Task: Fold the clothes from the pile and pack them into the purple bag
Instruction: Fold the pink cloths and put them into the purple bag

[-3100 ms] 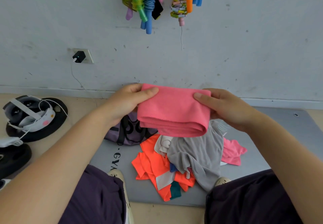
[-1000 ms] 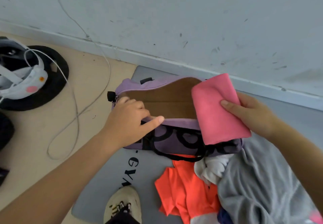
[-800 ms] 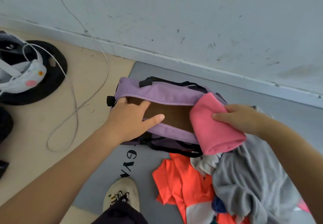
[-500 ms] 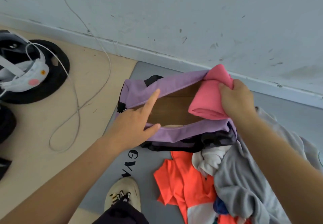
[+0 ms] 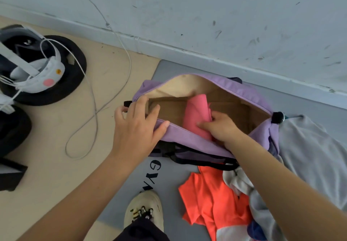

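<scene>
half a second earlier the folded pink cloth (image 5: 195, 114) had been held up at the far rim of the purple bag (image 5: 249, 94); now it was pushed down inside the opening, lying on the brown lining with its near end against the front rim. it was gripped by the right hand (image 5: 221, 128), whose fingers were curled round its right edge inside the bag. the near rim was held open by the left hand (image 5: 137, 128), thumb pinching the purple edge and fingers hooked over it, where before one finger had been pointed outward. the first garment was judged almost packed, with only its release left. the pile (image 5: 234, 193) of orange, white and grey clothes was left unfolded on the grey mat (image 5: 169, 73), just beside the bag.
</scene>
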`<state>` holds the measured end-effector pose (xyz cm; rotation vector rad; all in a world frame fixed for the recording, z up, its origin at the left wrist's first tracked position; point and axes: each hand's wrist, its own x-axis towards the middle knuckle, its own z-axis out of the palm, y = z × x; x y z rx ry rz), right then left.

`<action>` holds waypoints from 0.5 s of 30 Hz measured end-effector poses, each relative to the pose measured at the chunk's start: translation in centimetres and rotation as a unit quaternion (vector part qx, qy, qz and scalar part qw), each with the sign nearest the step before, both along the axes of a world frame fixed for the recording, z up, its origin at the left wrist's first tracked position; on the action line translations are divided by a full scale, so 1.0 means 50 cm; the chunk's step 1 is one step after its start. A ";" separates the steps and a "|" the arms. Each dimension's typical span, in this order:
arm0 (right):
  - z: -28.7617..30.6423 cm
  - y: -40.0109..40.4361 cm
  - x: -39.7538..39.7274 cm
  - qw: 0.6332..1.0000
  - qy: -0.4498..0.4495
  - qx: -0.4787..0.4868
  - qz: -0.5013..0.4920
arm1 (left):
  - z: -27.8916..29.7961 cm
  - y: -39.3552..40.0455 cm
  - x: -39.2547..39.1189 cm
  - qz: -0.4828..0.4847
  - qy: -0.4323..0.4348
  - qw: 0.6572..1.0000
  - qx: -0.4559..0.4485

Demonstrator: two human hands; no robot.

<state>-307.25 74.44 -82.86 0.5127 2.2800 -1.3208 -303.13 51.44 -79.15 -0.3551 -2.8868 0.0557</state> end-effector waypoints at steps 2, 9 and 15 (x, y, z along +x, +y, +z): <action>-0.016 -0.025 -0.004 0.989 -0.039 -0.136 -0.039 | -0.009 -0.007 0.011 -0.022 -0.012 0.999 0.040; -0.097 -0.122 -0.044 0.971 -0.127 -0.164 -0.119 | -0.039 -0.020 0.026 -0.091 -0.104 0.985 0.101; -0.109 -0.151 -0.061 0.960 -0.141 -0.241 0.025 | -0.040 -0.031 0.019 -0.083 -0.136 0.978 0.131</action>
